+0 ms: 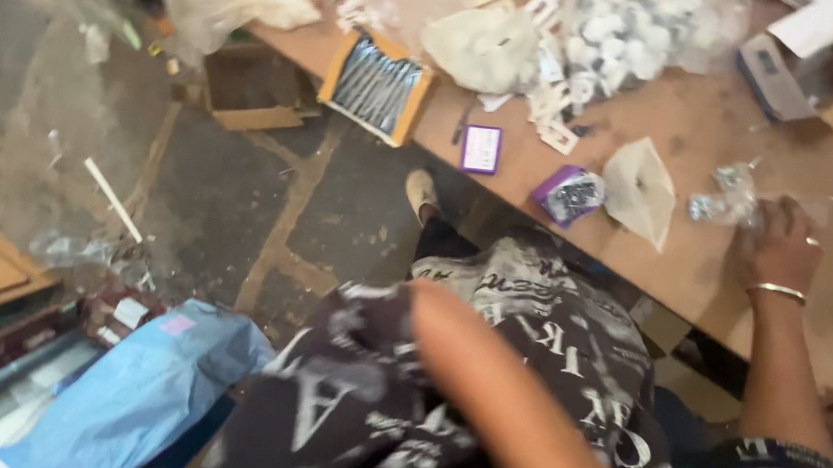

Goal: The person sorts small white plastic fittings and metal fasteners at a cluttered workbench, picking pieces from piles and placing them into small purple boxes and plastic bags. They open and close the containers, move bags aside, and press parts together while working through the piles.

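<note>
Right now the right hand (779,246) rests on the counter (708,119), its grip loosely pressing a clear plastic bag of small metal parts (736,197), apparently to pin it flat. Left arm (512,403) sweeps blurred across the lap; its hand is out of view, so I cannot tell its grip. Just left lie a white pouch (641,188) and a purple box (569,194).
</note>
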A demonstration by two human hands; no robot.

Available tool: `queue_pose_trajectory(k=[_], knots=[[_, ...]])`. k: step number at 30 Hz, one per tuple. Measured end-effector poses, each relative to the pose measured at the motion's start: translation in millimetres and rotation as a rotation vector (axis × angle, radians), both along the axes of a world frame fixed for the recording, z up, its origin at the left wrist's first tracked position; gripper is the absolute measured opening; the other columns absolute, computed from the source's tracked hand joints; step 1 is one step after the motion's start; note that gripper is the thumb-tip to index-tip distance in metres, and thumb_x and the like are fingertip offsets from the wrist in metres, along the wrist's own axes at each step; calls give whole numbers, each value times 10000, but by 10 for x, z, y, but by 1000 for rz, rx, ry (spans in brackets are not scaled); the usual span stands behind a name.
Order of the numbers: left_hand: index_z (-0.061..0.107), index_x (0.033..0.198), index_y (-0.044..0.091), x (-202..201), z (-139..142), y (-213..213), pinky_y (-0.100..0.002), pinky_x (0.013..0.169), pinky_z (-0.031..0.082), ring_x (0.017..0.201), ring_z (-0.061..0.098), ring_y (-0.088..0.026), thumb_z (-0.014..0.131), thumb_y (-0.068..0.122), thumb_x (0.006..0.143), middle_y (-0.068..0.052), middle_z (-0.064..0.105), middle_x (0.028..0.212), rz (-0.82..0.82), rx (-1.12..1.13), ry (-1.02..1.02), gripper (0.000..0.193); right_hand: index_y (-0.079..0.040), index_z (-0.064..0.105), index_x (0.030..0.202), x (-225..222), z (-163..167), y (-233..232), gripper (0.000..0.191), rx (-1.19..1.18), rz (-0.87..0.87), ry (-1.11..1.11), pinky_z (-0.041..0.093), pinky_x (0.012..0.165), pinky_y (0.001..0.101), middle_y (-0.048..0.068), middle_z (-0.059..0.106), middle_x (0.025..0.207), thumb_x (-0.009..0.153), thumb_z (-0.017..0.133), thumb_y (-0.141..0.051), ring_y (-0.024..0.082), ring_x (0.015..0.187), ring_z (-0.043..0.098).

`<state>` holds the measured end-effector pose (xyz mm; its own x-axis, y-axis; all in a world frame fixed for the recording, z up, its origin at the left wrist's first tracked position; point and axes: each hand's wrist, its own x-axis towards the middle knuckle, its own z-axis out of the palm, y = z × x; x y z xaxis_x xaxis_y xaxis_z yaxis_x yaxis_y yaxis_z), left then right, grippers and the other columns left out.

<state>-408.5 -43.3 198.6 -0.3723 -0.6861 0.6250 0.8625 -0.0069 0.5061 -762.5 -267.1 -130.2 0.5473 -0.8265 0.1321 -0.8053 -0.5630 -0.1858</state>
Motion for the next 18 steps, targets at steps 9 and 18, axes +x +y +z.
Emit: queue_pose_trajectory(k=[9,18], knots=[[575,1389,12,151,-211,133,-448,1150,480,1290,621,-336,228,908,692,-187,631,1381,-69,6,64,1187,-66,635,1151,321,-108,54,226,-166,-59,120,379,1190,533,100,628,1257,935,615,-130,336,1301,582],[566,1444,30,482,-285,24,-443,1167,470,1310,611,-315,194,1016,619,-173,626,1416,-82,119,22,1339,46,558,1256,705,-12,138,294,2,-380,-345,468,946,568,269,637,1172,1152,518,-226,487,1085,613]])
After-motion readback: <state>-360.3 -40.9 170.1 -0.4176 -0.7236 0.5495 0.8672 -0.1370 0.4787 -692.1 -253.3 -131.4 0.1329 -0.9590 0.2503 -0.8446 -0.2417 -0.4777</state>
